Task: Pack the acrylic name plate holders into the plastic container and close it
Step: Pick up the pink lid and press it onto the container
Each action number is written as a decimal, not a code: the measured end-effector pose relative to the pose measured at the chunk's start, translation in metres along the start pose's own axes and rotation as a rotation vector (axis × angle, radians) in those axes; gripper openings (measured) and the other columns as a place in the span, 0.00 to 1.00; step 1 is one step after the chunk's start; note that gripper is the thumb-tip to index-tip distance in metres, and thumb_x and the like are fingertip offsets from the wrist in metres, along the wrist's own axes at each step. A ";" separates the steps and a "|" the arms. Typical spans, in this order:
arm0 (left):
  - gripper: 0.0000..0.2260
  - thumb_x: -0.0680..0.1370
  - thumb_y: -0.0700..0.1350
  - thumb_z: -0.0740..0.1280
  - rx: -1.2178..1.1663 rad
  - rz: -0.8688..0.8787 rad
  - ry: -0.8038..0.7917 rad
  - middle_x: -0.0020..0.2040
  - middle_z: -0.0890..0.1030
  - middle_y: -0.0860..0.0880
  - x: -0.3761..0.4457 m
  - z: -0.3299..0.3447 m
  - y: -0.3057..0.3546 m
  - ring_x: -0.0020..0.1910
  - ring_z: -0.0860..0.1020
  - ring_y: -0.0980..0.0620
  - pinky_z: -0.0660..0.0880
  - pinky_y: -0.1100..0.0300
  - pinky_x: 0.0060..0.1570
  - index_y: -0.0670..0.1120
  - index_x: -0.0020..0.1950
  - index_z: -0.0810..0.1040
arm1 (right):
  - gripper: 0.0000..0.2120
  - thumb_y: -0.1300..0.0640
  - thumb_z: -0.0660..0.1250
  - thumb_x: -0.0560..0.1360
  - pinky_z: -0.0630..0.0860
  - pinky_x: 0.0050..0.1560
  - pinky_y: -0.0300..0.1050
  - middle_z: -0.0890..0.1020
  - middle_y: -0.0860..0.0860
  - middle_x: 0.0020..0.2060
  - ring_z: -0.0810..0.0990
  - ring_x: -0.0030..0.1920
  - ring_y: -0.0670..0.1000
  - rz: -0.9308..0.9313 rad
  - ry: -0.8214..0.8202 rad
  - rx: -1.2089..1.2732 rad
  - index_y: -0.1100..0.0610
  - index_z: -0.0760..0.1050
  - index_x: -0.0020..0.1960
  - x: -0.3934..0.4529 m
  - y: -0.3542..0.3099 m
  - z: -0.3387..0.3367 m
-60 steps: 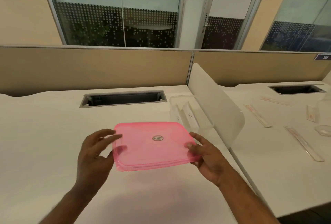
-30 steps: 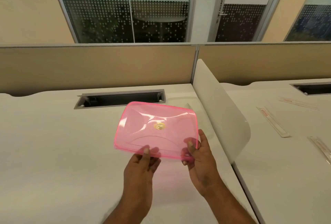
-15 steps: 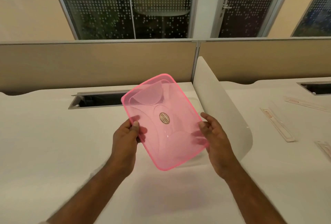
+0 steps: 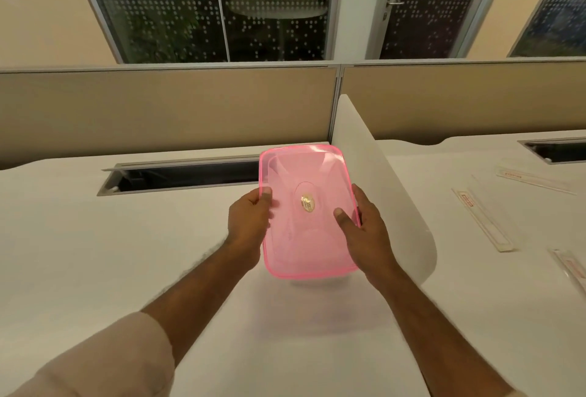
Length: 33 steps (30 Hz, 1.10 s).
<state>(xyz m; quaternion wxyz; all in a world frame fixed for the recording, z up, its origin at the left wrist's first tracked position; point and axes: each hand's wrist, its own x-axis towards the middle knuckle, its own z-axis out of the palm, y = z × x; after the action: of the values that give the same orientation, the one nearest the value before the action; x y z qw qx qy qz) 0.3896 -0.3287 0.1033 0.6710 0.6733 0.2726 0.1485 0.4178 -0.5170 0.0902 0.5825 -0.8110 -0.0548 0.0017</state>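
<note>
- Office cubicle; a white bench (image 4: 95,254) is running up to a beige partition (image 4: 165,108), with dotted glass panels (image 4: 206,15) standing behind it.
- A long cable slot (image 4: 180,176) is sitting open in the bench near the partition.
- A white divider (image 4: 390,193) is standing on edge along the right side of this bench.
- A pink lid (image 4: 306,212), see-through, is hanging above the bench with its long side pointing away from the person; a small oval sticker (image 4: 307,201) is showing at its middle.
- The left hand (image 4: 249,223) is gripping the lid's left edge, thumb on top.
- The right hand (image 4: 364,231) is gripping the right edge, thumb lying on the top face.
- The container is not showing clearly; only a faint clear edge is peeking out under the lid's near end.
- Past the divider, several name plate holders (image 4: 483,222) are lying flat on the neighbouring bench, well apart from the lid.
</note>
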 end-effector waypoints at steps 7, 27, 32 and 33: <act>0.14 0.81 0.55 0.62 0.207 0.009 0.033 0.54 0.85 0.50 0.014 0.020 -0.027 0.49 0.83 0.48 0.81 0.47 0.53 0.51 0.62 0.81 | 0.25 0.49 0.62 0.79 0.72 0.63 0.57 0.75 0.57 0.57 0.75 0.58 0.58 0.052 0.056 -0.328 0.49 0.63 0.75 0.025 0.010 0.010; 0.15 0.84 0.51 0.53 0.456 0.022 0.010 0.56 0.80 0.48 0.039 0.042 -0.055 0.51 0.77 0.49 0.76 0.52 0.54 0.47 0.63 0.74 | 0.20 0.54 0.59 0.81 0.71 0.55 0.53 0.69 0.61 0.59 0.71 0.57 0.65 0.076 0.100 -0.644 0.59 0.67 0.71 0.030 0.029 0.019; 0.18 0.82 0.54 0.58 0.499 0.077 -0.022 0.62 0.79 0.47 0.042 0.042 -0.058 0.58 0.79 0.45 0.77 0.49 0.56 0.47 0.68 0.71 | 0.17 0.53 0.58 0.82 0.72 0.56 0.53 0.72 0.62 0.57 0.76 0.54 0.65 0.082 0.089 -0.578 0.62 0.70 0.66 0.035 0.028 0.017; 0.19 0.81 0.55 0.60 0.479 0.086 -0.020 0.62 0.79 0.47 0.040 0.042 -0.059 0.58 0.79 0.45 0.77 0.49 0.56 0.47 0.68 0.71 | 0.17 0.52 0.57 0.82 0.73 0.54 0.52 0.73 0.62 0.56 0.77 0.52 0.65 0.080 0.095 -0.575 0.63 0.71 0.64 0.034 0.027 0.016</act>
<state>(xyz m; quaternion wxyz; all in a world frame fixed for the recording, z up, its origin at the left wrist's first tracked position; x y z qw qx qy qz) 0.4359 -0.3429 0.0365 0.4879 0.8257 0.2646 0.1011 0.4529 -0.5074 0.0612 0.3300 -0.9435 0.0065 -0.0288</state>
